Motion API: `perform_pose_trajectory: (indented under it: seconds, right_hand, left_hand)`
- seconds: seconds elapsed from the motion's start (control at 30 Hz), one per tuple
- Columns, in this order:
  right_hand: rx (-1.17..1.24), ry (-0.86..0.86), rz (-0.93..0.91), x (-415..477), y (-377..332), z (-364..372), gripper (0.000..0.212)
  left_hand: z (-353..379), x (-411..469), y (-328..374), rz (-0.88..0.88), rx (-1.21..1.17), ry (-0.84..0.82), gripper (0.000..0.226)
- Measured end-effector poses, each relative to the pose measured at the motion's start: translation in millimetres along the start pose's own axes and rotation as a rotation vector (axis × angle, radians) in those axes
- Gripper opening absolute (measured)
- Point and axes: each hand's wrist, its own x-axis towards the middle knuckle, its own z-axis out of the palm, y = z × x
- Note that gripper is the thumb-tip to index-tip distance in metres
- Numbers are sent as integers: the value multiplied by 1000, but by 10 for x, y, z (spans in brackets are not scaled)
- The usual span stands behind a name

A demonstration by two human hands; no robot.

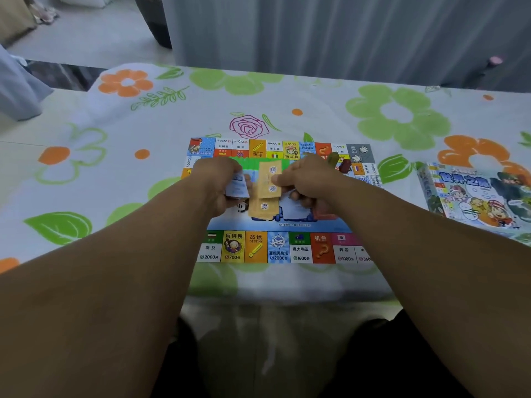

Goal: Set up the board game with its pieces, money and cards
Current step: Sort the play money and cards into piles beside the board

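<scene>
Left hand (pixel 218 179): fingers curled round pale blue paper notes (pixel 238 186), over the colourful printed game board (pixel 275 248) centre. Right hand (pixel 310 176): fingers pinching tan paper notes (pixel 270 182) there. Notes judged light, floppy; hold by edges. Right of board: illustrated cardboard box (pixel 474 193).

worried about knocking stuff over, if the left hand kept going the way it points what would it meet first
Most likely the tan notes pinched by the right hand: the left hand, holding pale blue notes, points across the board toward them. Heights are hard to judge.
</scene>
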Motion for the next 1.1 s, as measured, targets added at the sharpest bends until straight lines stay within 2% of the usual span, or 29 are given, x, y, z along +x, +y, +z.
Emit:
perform_pose_trajectory:
  seconds: [0.17,0.5,0.57,0.63,0.77,0.87,0.93,1.0,1.1]
  right_hand:
    - [-84,-37,15,-3,43,43,27]
    - [-189,-35,-17,-65,-6,98,20]
    - [-256,4,-42,-71,-35,89,13]
    - [-294,43,-58,-63,-57,70,15]
    - [-111,19,-41,-61,-57,28,15]
    - [19,-10,-54,-50,-41,10,24]
    - [45,-18,-69,-34,-32,0,26]
    - [46,-15,-63,-26,-28,-20,19]
    - [62,31,-14,-15,-4,-99,16]
  left_hand:
    - [-10,-44,40,-19,-22,37,21]
    - [-1,-1,16,-46,10,16,19]
    - [-11,25,8,-37,33,23,24]
    - [-18,59,-5,-26,63,18,29]
    - [7,86,-19,-26,85,-6,31]
    - [62,89,-25,-37,87,-34,33]
    - [112,79,-31,-42,111,-66,32]
    - [168,72,-43,-48,130,-93,31]
    - [224,90,-71,-34,122,-74,27]
